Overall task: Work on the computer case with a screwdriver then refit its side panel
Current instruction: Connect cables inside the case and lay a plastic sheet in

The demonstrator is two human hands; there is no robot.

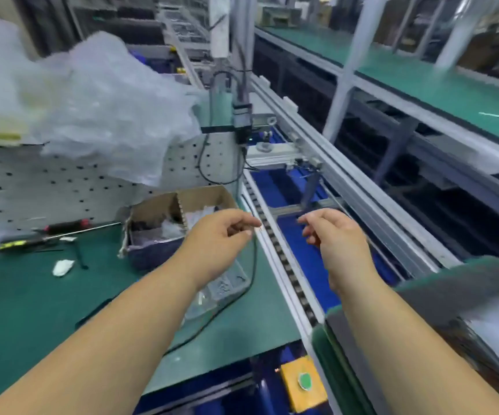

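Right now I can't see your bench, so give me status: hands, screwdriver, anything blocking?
Left hand and right hand empty, over conveyor. Screwdrivers lying on mat, far left. Cardboard box between.

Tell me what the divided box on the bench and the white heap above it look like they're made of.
Divided box: apparently brown corrugated cardboard, matte, with a frayed, torn corner. White heap: likely thin plastic film or bags, translucent and crinkled with a soft sheen; motion blur leaves this unsure.

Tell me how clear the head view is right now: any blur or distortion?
Head view: motion blur smears the plastic bags and the dark item at lower right; wide-angle bending curves the conveyor rails; lighting even, no glare; both hands fairly sharp.
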